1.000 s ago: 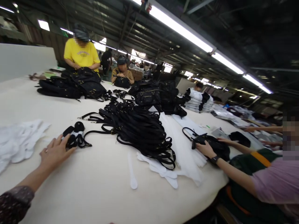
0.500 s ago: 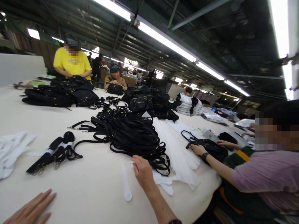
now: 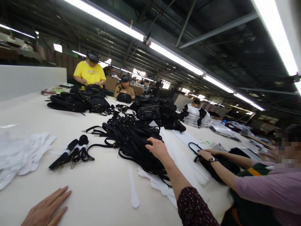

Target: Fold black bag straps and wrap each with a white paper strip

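Observation:
My left hand (image 3: 48, 207) lies flat on the white table (image 3: 94, 194) at the lower left, fingers apart, holding nothing. My right hand (image 3: 158, 148) is over the right side of a big pile of black straps (image 3: 131, 141); its fingers are bent, and whether they grip a strap is hard to make out. A thin white strip with a rounded end (image 3: 134, 197) lies between my hands. White strips (image 3: 155, 183) stick out from under the pile's near edge. Two bundled black straps with metal hooks (image 3: 70, 152) rest left of the pile.
White pieces (image 3: 28, 153) are heaped at the left. Black bags (image 3: 150, 111) stand behind the straps, more (image 3: 80, 100) at the back left. At the right a person in a pink sleeve (image 3: 263, 188) handles a black bag (image 3: 221, 166). Two people sit or stand across the table.
My right hand has moved up and forward from the pile's near edge onto the straps. The view has shifted, and the person at the right now has both hands together on the bag.

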A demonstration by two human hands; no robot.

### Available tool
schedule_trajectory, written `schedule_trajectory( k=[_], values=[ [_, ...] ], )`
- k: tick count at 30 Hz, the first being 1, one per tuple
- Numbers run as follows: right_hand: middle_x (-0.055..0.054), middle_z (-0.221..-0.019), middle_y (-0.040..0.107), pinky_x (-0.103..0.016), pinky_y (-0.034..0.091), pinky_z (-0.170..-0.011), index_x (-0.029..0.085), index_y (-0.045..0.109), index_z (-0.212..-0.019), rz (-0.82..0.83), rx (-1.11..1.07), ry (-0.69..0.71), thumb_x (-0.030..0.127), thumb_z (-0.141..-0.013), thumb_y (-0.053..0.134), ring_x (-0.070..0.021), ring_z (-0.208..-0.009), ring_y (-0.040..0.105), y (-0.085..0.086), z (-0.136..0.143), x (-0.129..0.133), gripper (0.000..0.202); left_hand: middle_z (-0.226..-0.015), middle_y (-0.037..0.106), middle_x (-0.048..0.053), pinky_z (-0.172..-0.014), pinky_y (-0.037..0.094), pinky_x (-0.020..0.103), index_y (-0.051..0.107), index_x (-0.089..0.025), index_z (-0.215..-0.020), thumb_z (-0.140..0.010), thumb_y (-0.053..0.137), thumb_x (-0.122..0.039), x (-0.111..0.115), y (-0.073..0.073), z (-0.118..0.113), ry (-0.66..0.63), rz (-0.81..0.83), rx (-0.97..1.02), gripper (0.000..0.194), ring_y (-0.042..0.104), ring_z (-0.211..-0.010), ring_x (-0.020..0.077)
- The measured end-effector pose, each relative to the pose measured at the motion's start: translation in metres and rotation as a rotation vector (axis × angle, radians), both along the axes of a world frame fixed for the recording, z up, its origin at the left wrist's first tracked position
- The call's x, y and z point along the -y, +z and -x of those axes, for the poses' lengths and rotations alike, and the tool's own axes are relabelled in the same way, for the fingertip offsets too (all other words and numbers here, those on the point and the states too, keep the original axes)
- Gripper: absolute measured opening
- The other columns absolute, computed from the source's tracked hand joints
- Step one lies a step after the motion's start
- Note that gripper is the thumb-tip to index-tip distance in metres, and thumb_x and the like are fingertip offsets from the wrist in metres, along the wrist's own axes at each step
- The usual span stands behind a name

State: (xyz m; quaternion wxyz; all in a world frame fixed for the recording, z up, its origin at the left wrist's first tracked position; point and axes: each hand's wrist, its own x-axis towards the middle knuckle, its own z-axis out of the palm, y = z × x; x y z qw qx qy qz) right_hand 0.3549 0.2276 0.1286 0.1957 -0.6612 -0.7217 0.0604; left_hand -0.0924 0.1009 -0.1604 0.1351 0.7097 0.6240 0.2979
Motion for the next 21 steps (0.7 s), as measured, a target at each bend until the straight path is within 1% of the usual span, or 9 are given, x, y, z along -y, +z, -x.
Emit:
schedule_trajectory(
  k=[2,3,5,7,10,13,15,17,21],
  values=[
    [-0.001,-0.092,0.072,-0.027,0.054,-0.074,0.023,0.060,-0.124,0.062,-0.175,0.123,0.027,-0.085,0.062,-0.0136,-0.073,0.070,0.017,0.018,0.010,0.038,-0.144,0.055,-0.006,-0.119,0.033,0.048,0.060,-0.042,-0.130,-0.084,0.054,-0.046,0.000,-0.001,-0.001,-0.011,0.000,0.025,0.047,0.048,-0.136,0.0286],
    [-0.001,-0.094,0.072,-0.026,0.055,-0.072,0.023,0.058,-0.128,0.110,-0.331,0.201,0.028,-0.085,0.064,-0.0128,-0.074,0.070,0.025,0.029,0.017,0.044,-0.143,0.056,-0.006,-0.119,0.032,0.048,0.059,-0.042,-0.131,-0.084,0.055,-0.048,0.001,0.002,-0.004,-0.015,0.006,0.057,0.047,0.048,-0.136,0.0284],
    [-0.004,-0.105,0.072,-0.025,0.056,-0.069,0.023,0.057,-0.129,0.208,-0.726,0.361,0.028,-0.082,0.068,-0.0126,-0.077,0.069,0.038,0.053,0.032,0.049,-0.142,0.058,-0.005,-0.120,0.031,0.048,0.059,-0.042,-0.131,-0.082,0.057,-0.052,0.003,0.016,-0.016,-0.023,0.051,0.155,0.050,0.048,-0.136,0.0288],
    [-0.005,-0.118,0.069,-0.023,0.057,-0.066,0.023,0.062,-0.122,0.263,-1.068,0.469,0.025,-0.078,0.071,-0.0115,-0.079,0.068,0.051,0.078,0.047,0.045,-0.146,0.055,-0.004,-0.121,0.028,0.050,0.055,-0.041,-0.134,-0.081,0.058,-0.057,0.005,0.035,-0.035,-0.044,0.160,0.300,0.056,0.045,-0.138,0.0294],
    [-0.001,-0.130,0.063,-0.019,0.056,-0.068,0.025,0.066,-0.116,0.234,-1.335,0.494,0.020,-0.078,0.070,-0.0093,-0.083,0.069,0.067,0.115,0.060,0.039,-0.151,0.049,0.004,-0.119,0.027,0.052,0.039,-0.033,-0.146,-0.084,0.048,-0.064,0.003,0.066,-0.072,-0.101,0.394,0.647,0.069,0.037,-0.143,0.0284],
    [0.001,-0.133,0.062,-0.019,0.057,-0.074,0.026,0.063,-0.118,0.186,-1.587,0.460,0.017,-0.080,0.065,-0.0098,-0.093,0.069,0.076,0.149,0.061,0.040,-0.152,0.046,0.012,-0.115,0.031,0.057,0.030,-0.027,-0.149,-0.085,0.041,-0.068,-0.006,0.093,-0.107,-0.014,0.597,0.947,0.077,0.034,-0.144,0.0316],
    [0.000,-0.132,0.062,-0.020,0.057,-0.076,0.025,0.063,-0.119,0.191,-1.673,0.461,0.015,-0.080,0.062,-0.0111,-0.098,0.069,0.078,0.166,0.056,0.040,-0.154,0.041,0.016,-0.114,0.030,0.057,0.031,-0.024,-0.148,-0.082,0.048,-0.067,-0.014,0.108,-0.124,0.008,0.663,1.046,0.081,0.032,-0.145,0.0336],
    [-0.002,-0.130,0.064,-0.021,0.057,-0.076,0.024,0.064,-0.117,0.243,-1.655,0.496,0.015,-0.078,0.062,-0.0124,-0.098,0.069,0.078,0.179,0.050,0.040,-0.157,0.038,0.015,-0.115,0.030,0.054,0.034,-0.025,-0.147,-0.080,0.054,-0.066,-0.022,0.122,-0.135,-0.005,0.643,1.092,0.082,0.031,-0.146,0.0333],
    [-0.004,-0.116,0.071,-0.018,0.054,-0.071,0.020,0.070,-0.107,0.452,-1.390,0.653,0.013,-0.074,0.064,-0.0117,-0.089,0.070,0.075,0.189,0.048,0.034,-0.161,0.029,0.013,-0.115,0.028,0.051,0.028,-0.027,-0.150,-0.082,0.053,-0.067,-0.039,0.150,-0.146,-0.025,0.584,1.163,0.082,0.028,-0.147,0.0307]
  ],
)
